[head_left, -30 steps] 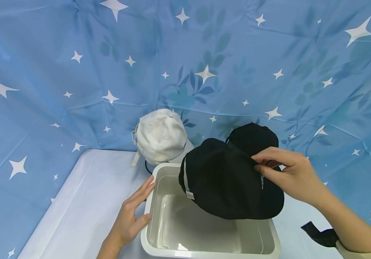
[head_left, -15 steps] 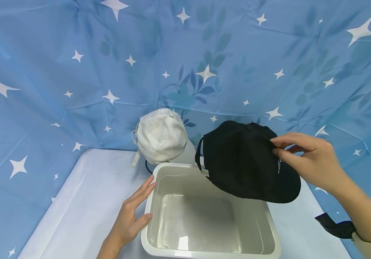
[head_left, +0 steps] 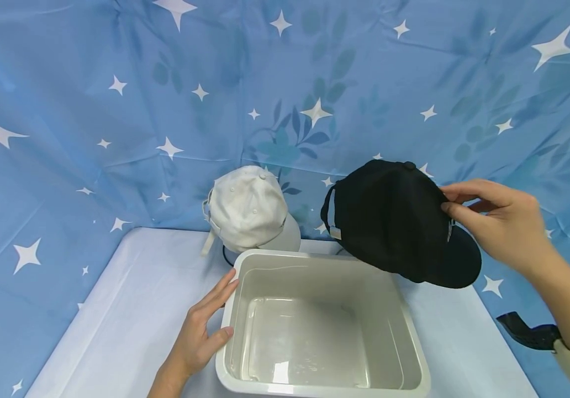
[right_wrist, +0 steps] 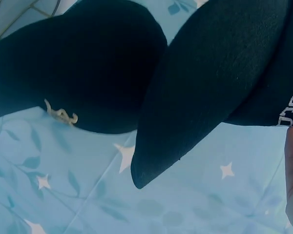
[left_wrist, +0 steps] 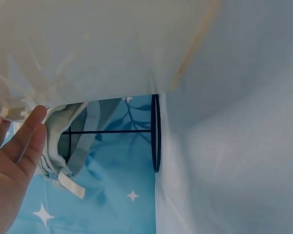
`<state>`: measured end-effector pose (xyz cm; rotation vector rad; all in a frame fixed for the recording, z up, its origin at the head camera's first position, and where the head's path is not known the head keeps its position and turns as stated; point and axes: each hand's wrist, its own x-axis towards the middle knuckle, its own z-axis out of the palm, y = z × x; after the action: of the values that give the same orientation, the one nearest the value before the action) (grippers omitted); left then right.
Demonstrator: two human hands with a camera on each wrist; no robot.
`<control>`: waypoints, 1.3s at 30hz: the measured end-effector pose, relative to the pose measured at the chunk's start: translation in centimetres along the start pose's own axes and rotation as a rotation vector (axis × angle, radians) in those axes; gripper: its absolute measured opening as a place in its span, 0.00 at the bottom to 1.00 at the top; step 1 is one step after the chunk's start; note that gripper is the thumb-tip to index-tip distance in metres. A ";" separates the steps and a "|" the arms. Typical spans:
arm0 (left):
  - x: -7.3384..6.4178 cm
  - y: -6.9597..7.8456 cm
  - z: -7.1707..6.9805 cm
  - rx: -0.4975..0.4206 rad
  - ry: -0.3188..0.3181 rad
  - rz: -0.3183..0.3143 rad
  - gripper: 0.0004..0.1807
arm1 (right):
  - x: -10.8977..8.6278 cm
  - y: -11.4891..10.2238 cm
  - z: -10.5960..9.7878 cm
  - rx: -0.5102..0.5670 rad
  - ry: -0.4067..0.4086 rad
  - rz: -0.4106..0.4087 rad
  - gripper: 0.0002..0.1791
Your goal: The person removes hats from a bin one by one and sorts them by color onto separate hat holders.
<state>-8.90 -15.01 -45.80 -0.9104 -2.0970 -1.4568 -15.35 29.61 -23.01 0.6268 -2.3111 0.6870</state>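
Note:
My right hand (head_left: pixel 501 221) pinches the front of a black baseball cap (head_left: pixel 394 221) between thumb and fingers. It hangs tilted above the bin's far right corner, brim to the right and strap to the left. White lettering on this cap (right_wrist: pixel 263 63) shows in the right wrist view. A second black cap (right_wrist: pixel 78 68), with pale gold lettering, is beside it there; in the head view it is mostly hidden. My left hand (head_left: pixel 193 329) lies with extended fingers against the left rim of a light grey plastic bin (head_left: pixel 322 390).
Behind the bin, a cream baseball cap (head_left: pixel 247 209) sits on a black wire stand (left_wrist: pixel 156 134). A white cloth (head_left: pixel 116 309) covers the table. Blue star-patterned fabric (head_left: pixel 190 72) hangs close behind. A black strap (head_left: pixel 528 334) sticks out at my right wrist.
My right hand has carried the black cap from over the bin up, back and to the right, uncovering the bin's inside. The second black cap has become hidden behind it. My left hand stays put.

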 end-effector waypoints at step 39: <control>0.0 -0.2 0.0 -0.010 0.007 0.007 0.36 | -0.4 8.6 1.0 -0.158 -0.013 0.328 0.17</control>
<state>-9.02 -15.00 -45.92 -0.9142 -2.0814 -1.4669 -20.60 35.55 -26.57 0.1807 -2.4774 0.6378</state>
